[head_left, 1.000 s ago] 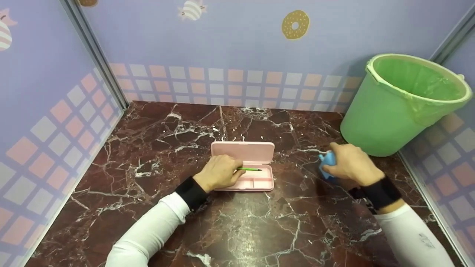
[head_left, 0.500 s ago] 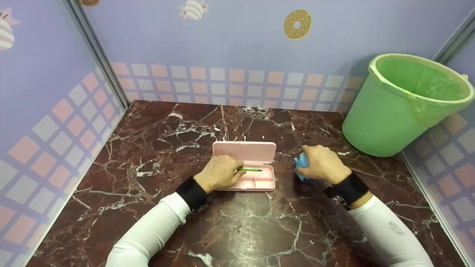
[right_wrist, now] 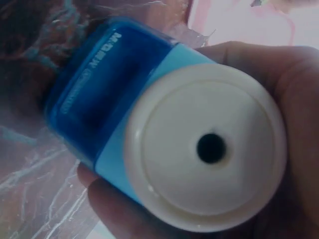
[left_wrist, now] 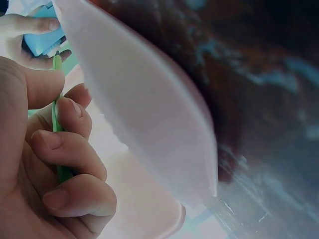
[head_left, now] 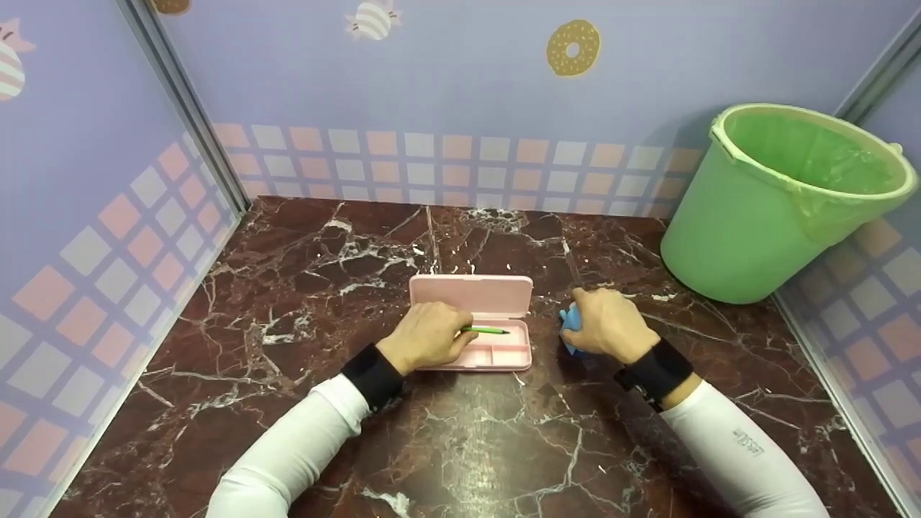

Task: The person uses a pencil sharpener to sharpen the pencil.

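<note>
A green pencil [head_left: 493, 331] with a dark tip is pinched between the thumb and curled fingers of my left hand [head_left: 428, 334]. Its tip points right, over the open pink pencil case [head_left: 511, 370], whose lid stands raised at the back. My left hand covers the case's left part. Just right of the case, my right hand [head_left: 611, 327] grips a blue pencil sharpener [head_left: 570, 327]. Seen from the right wrist, the sharpener [right_wrist: 174, 139] has a dark blue see-through bin and a white disc with a round hole. The left wrist view shows the pencil [left_wrist: 56, 117] passing between the fingers.
A green bucket [head_left: 748, 216] with a plastic liner stands at the back right corner. Patterned walls [head_left: 432, 86] close off the back and both sides of the dark red marbled table [head_left: 324, 446]. Small white scraps or marks lie behind the case.
My right hand has carried the sharpener left, from near the bucket to beside the pencil case. The left hand, pencil and case have stayed almost in place.
</note>
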{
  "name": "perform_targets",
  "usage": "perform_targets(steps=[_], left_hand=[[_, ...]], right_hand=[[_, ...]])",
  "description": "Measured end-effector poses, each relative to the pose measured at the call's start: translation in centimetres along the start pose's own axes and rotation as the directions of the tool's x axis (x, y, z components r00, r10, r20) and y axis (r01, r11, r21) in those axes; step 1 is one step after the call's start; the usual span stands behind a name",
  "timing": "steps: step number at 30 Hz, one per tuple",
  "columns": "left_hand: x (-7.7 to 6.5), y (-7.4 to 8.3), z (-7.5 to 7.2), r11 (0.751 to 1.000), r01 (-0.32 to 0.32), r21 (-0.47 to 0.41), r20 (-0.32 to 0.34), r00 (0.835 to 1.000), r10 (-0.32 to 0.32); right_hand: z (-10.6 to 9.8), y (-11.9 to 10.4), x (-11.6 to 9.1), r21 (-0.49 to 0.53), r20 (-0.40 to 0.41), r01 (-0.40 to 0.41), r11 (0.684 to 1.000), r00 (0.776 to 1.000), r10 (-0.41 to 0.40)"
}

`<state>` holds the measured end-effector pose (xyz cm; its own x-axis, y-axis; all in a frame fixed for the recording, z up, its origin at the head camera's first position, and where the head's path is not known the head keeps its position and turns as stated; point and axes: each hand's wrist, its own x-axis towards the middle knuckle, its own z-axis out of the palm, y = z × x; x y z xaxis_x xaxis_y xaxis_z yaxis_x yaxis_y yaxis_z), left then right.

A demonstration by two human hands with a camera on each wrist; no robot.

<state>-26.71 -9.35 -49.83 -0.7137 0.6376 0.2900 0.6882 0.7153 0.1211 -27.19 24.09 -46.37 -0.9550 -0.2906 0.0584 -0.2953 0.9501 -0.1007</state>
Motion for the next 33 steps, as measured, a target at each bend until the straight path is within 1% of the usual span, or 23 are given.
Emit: perform_targets(steps=[3, 7, 10, 12, 14, 16, 19, 21, 22, 24, 25, 26, 27, 30, 32, 33], left_hand=[[0.1, 0.1, 0.3, 1.000, 0.009, 0.000, 0.010, 1.000, -0.009], [0.2, 0.2, 0.2, 1.000, 0.022, -0.007, 0.025, 0.999, -0.021], [0.3, 0.4, 0.1, 1.000, 0.022, -0.020, 0.040, 0.999, -0.021], [0.3, 0.5, 0.0, 0.999, 0.022, -0.024, 0.048, 0.999, -0.021], [0.3, 0.5, -0.1, 0.999, 0.021, -0.024, 0.050, 0.999, -0.020], [0.3, 0.5, -0.2, 1.000, 0.020, -0.019, 0.042, 0.999, -0.019], [0.3, 0.3, -0.4, 1.000, 0.013, -0.004, 0.028, 1.000, -0.013], [0.2, 0.3, -0.6, 1.000, 0.012, 0.007, 0.025, 1.000, -0.013], [0.2, 0.2, -0.7, 1.000, 0.013, 0.011, 0.025, 1.000, -0.013], [0.1, 0.1, -0.8, 1.000, 0.015, 0.018, 0.024, 1.000, -0.015], [0.1, 0.1, -0.9, 1.000, 0.016, 0.021, 0.023, 1.000, -0.017], [0.1, 0.1, -0.9, 1.000, 0.017, 0.021, 0.021, 1.000, -0.018], [0.1, 0.1, -1.0, 1.000, 0.019, 0.021, 0.021, 1.000, -0.019], [0.1, 0.1, -1.1, 0.999, 0.016, 0.027, 0.014, 1.000, -0.017], [0.0, 0.2, -1.1, 0.999, 0.013, 0.033, 0.011, 1.000, -0.014], [0.0, 0.1, -1.0, 0.999, 0.012, 0.037, 0.008, 1.000, -0.012]], right_hand=[[0.5, -0.2, -0.2, -0.007, -0.020, -0.033, 0.999, 0.999, 0.033], [0.8, -0.8, 0.0, 0.011, -0.036, -0.068, 0.998, 0.997, 0.068], [0.7, -0.8, 0.0, 0.042, -0.023, -0.084, 0.996, 0.996, 0.085], [0.5, -0.6, 0.0, 0.059, 0.007, -0.074, 0.996, 0.997, 0.074], [0.1, -0.3, -0.2, 0.054, 0.061, -0.054, 0.997, 0.997, 0.051], [-0.6, 0.2, -0.4, 0.039, 0.124, -0.014, 0.999, 0.992, 0.009], [-2.0, 1.1, -0.7, 0.033, 0.192, 0.086, 0.996, 0.977, -0.091], [-3.0, 1.6, -0.9, 0.046, 0.196, 0.181, 0.982, 0.963, -0.186], [-3.5, 1.9, -1.0, 0.055, 0.192, 0.228, 0.972, 0.953, -0.235], [-4.3, 2.3, -1.1, 0.054, 0.175, 0.328, 0.943, 0.927, -0.333], [-4.5, 2.5, -1.1, 0.042, 0.164, 0.378, 0.925, 0.910, -0.379], [-4.6, 2.7, -1.2, 0.026, 0.155, 0.432, 0.902, 0.889, -0.430], [-4.7, 3.0, -1.2, 0.008, 0.146, 0.484, 0.875, 0.865, -0.479], [-4.5, 3.7, -1.2, -0.067, 0.130, 0.627, 0.776, 0.776, -0.616], [-4.3, 4.1, -1.1, -0.107, 0.137, 0.694, 0.712, 0.719, -0.681], [-4.3, 4.3, -1.0, -0.115, 0.148, 0.715, 0.690, 0.699, -0.699]])
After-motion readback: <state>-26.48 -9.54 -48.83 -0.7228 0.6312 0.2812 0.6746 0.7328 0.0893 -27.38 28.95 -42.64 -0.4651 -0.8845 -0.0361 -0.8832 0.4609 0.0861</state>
